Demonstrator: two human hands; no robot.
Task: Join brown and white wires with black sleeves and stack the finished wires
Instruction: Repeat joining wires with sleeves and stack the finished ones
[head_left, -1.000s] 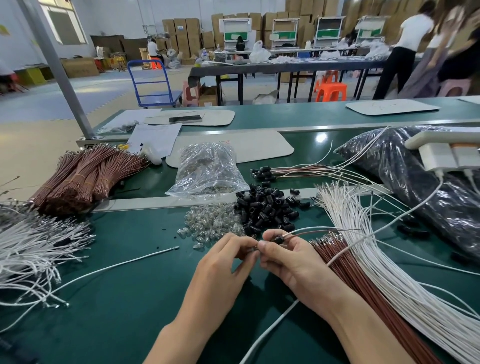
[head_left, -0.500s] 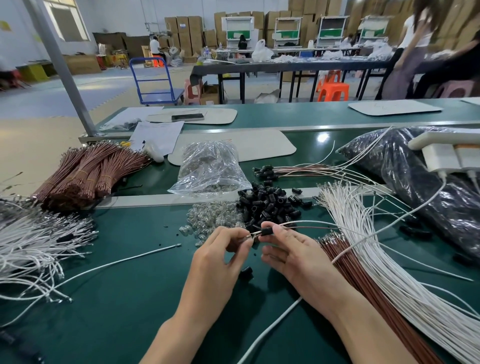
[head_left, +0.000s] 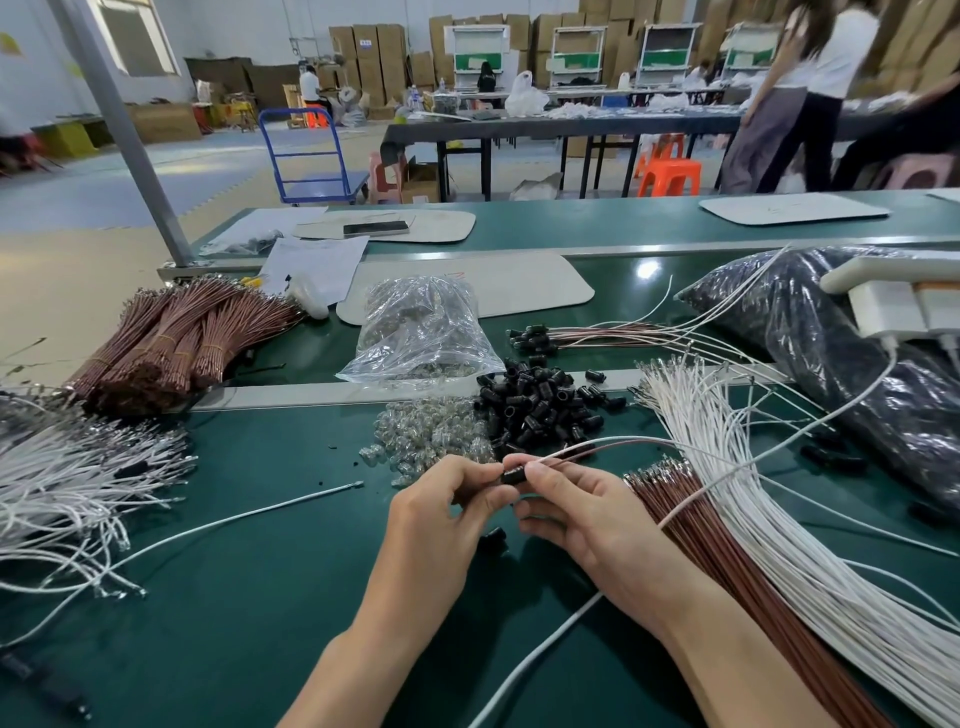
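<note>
Head view: the left hand (head_left: 447, 512) and right hand (head_left: 587, 512) meet over the matte green table (head_left: 234, 597). Both pinch a short, cylindrical black sleeve (head_left: 514, 475) from opposite ends, with their other fingers curled loosely beneath it. A thin brown and white wire pair (head_left: 613, 447) leaves the sleeve's right end and arcs smoothly away past the right fingers. Just beyond the fingertips lie a heap of glossy loose sleeves (head_left: 540, 410) and a mound of clear glassy pieces (head_left: 431, 436); right of the right fingers fan metal-tipped brown wires (head_left: 727, 561) and white wires (head_left: 779, 519), and farther beyond lie the finished wires (head_left: 571, 335), stacked.
</note>
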